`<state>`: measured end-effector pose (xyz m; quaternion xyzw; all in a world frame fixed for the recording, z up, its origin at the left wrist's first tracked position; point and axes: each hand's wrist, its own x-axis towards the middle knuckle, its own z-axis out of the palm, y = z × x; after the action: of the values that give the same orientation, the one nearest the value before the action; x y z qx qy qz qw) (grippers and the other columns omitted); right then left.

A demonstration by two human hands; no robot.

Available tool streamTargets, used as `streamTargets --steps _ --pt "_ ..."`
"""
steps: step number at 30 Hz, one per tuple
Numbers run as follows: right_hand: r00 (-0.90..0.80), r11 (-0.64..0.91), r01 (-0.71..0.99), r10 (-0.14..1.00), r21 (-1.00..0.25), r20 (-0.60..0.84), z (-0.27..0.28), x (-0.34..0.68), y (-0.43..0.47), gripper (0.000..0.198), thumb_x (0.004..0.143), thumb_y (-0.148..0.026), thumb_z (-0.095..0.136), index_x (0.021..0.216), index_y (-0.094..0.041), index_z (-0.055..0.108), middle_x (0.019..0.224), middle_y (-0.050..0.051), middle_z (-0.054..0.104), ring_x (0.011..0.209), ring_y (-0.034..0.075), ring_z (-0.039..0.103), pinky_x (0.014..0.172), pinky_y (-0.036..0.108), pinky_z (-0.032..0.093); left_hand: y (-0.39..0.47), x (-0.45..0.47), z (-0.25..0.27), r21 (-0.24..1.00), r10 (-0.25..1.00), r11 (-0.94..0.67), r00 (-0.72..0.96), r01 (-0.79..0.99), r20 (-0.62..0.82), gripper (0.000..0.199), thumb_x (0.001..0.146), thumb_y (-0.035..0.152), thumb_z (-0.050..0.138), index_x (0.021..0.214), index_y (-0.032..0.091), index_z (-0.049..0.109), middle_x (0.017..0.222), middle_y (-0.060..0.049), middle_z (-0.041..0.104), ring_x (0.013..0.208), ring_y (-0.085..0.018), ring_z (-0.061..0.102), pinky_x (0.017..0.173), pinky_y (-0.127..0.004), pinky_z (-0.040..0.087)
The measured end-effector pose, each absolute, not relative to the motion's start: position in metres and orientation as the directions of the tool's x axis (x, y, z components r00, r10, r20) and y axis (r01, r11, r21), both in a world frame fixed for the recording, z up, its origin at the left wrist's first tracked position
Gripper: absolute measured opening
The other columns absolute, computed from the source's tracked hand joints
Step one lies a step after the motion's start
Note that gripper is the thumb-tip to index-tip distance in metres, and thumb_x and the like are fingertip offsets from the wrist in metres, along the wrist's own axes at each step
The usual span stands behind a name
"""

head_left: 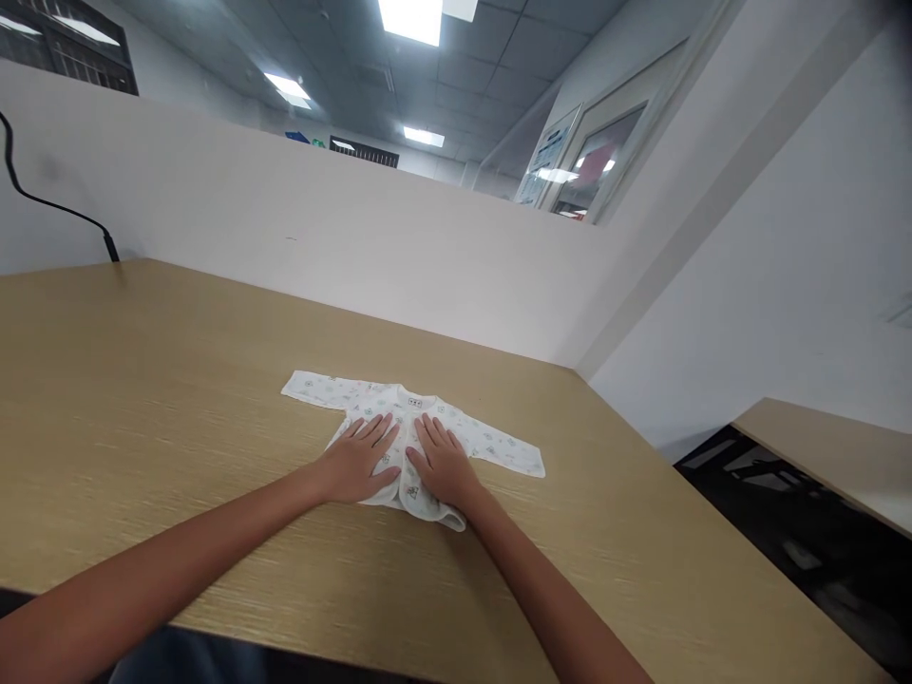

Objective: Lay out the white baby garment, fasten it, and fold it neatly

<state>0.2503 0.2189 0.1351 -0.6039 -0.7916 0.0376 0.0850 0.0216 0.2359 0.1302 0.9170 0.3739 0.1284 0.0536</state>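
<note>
A small white baby shirt (405, 404) with a fine print lies face up on the wooden table, its two sleeves stretched out to the sides. A label shows inside its neckline, and an opening runs down its front. My left hand (360, 461) rests flat on the left half of the front, fingers spread. On the other half lies my right hand (442, 463), also flat with its fingers apart. Both palms cover much of the body of the shirt. Its bottom hem shows below the hands, slightly raised at the right corner.
The wooden table (178, 380) ends at a low white partition (356, 247) at the back and a white wall (755, 256) on the right. A black cable (64, 206) hangs at the far left. Another wooden surface (841, 446) stands beyond the table's right edge.
</note>
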Motion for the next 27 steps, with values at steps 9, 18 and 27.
streamTargets --steps 9,18,27 --pt "-0.235 0.250 0.953 0.966 -0.170 0.104 0.138 0.262 0.224 0.064 0.104 -0.050 0.033 0.160 -0.017 0.032 0.167 0.012 0.018 0.156 0.031 0.013 0.126 0.051 0.015 0.236 0.020 0.131 0.221 0.746 -0.665 0.641 0.713 0.178 0.082 0.097 0.071 0.026 0.160 0.018 0.028 0.167 -0.014 0.021 0.156 -0.033 0.019 0.125 -0.055 0.016" --pt "-0.135 0.243 0.880 0.952 -0.408 0.276 0.132 0.295 0.227 0.071 0.102 -0.054 0.034 0.162 -0.017 0.023 0.169 0.012 0.014 0.157 0.026 0.011 0.126 0.050 0.018 0.265 0.001 0.147 0.283 0.864 -0.488 0.410 0.825 0.294 0.074 0.101 0.062 0.019 0.157 0.017 0.036 0.166 -0.012 0.029 0.155 -0.030 0.022 0.126 -0.052 0.019" --pt "0.114 -0.102 0.976 0.992 -0.192 0.053 0.127 0.391 0.230 0.065 0.104 -0.053 0.026 0.160 -0.020 0.031 0.167 0.007 0.024 0.156 0.025 0.018 0.126 0.049 0.015 0.320 -0.081 0.138 0.226 0.952 -0.305 0.293 0.925 0.087 0.079 0.098 0.068 0.018 0.159 0.019 0.030 0.169 -0.009 0.021 0.156 -0.032 0.016 0.125 -0.054 0.015"
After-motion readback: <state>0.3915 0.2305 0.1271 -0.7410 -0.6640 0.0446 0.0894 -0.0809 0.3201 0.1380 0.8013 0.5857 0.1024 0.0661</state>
